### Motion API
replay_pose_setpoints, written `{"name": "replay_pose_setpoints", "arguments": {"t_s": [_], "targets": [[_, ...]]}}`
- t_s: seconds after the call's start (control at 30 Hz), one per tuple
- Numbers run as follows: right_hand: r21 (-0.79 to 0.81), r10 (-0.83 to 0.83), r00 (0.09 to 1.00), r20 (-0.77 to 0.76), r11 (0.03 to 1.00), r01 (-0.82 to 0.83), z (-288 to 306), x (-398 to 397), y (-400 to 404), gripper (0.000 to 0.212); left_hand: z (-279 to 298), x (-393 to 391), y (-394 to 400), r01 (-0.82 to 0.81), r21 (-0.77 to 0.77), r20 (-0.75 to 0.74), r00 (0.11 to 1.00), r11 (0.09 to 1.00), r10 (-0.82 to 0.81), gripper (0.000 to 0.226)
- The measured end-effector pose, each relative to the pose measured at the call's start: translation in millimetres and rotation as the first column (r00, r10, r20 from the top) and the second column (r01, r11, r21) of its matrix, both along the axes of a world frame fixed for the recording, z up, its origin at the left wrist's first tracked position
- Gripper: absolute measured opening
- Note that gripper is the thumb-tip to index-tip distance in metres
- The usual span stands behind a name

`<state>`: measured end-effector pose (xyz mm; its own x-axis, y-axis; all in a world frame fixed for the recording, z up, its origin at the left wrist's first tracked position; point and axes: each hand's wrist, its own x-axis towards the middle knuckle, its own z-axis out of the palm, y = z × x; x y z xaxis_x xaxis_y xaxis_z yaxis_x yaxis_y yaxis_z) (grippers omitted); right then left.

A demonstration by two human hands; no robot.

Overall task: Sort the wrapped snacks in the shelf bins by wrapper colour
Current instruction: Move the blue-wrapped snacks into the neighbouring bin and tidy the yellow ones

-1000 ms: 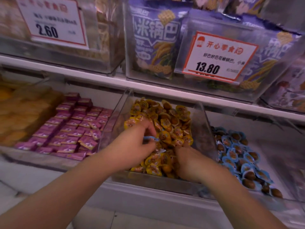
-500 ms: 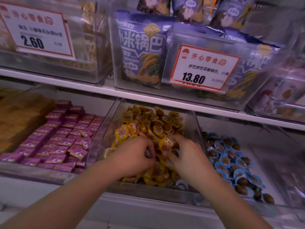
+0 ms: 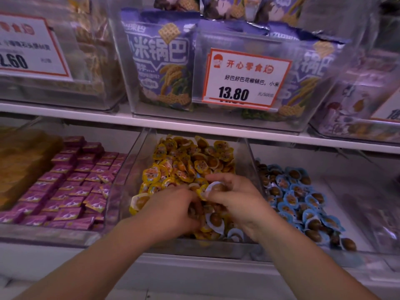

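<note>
Both hands have moved deeper into the middle bin of yellow-wrapped snacks, near its front wall, closer together than half a second ago. Right hand now pinches a blue-wrapped snack lifted off the pile, so one stray looks ready to go to the right-hand bin of blue-wrapped snacks. Left hand is curled among the wrappers; cannot tell if it holds anything. More blue-rimmed strays lie at the front edge under the hands, so sorting is unfinished. Pink-wrapped snacks fill the left bin. Upper shelf carries purple bags and a price card. Bin's clear right wall sits between stray and target.
</note>
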<state>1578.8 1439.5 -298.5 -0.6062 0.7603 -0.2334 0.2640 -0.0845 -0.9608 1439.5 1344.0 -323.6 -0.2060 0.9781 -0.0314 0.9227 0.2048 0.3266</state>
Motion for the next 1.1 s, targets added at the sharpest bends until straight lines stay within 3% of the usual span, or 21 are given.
{"name": "replay_pose_setpoints", "arguments": {"t_s": [0.07, 0.17, 0.23, 0.37, 0.6, 0.7, 0.83, 0.93, 1.0, 1.1], "targets": [[0.356, 0.039, 0.981, 0.191, 0.929, -0.106, 5.6, 5.2, 1.4, 0.043, -1.8, -1.0, -0.4, -0.013, 0.055, 0.011, 1.0, 0.998, 0.012, 0.031], [0.698, 0.042, 0.951, 0.306, 0.669, -0.254, 13.4, 10.8, -0.4, 0.044, -4.4, -0.3, -2.1, 0.045, 0.112, 0.031, 0.998, 0.993, -0.049, 0.044], [0.818, 0.024, 0.948, 0.317, 0.498, -0.287, 21.1, 14.7, 1.4, 0.043, -4.7, 2.6, -0.1, 0.13, 0.096, 0.013, 0.991, 0.987, -0.131, 0.055], [0.869, -0.069, 0.886, 0.458, 0.244, -0.43, 29.1, 29.0, 21.8, 0.043, -4.8, 9.2, 12.3, 0.22, -0.001, -0.017, 0.975, 0.976, -0.22, 0.07], [0.92, -0.078, 0.955, 0.285, 0.303, -0.249, 5.3, 38.5, 32.0, 0.031, -5.3, 27.1, 29.5, 0.291, -0.022, -0.084, 0.953, 0.956, -0.292, 0.067], [0.923, -0.07, 0.975, 0.212, 0.344, -0.176, 3.1, 38.6, 33.0, 0.029, -7.3, 36.0, 36.8, 0.283, -0.045, -0.187, 0.94, 0.958, -0.286, 0.069], [0.921, -0.07, 0.976, 0.205, 0.352, -0.169, 2.6, 38.9, 29.9, 0.027, -12.8, 43.3, 44.7, 0.302, -0.102, -0.35, 0.881, 0.948, -0.318, 0.049], [0.913, -0.047, 0.98, 0.195, 0.374, -0.164, 2.1, 42.0, 31.2, 0.028, -13.2, 42.6, 47.9, 0.302, -0.112, -0.356, 0.877, 0.947, -0.322, 0.042], [0.911, -0.024, 0.984, 0.178, 0.381, -0.155, 2.2, 44.2, 31.7, 0.028, -11.9, 37.5, 46.7, 0.286, -0.028, -0.266, 0.922, 0.958, -0.283, 0.034], [0.912, 0.012, 0.996, 0.092, 0.401, -0.089, 1.7, 47.2, 30.0, 0.029, -1.7, 28.4, 43.2, 0.08, 0.293, 0.184, 0.973, 0.953, -0.139, 0.007]]}}
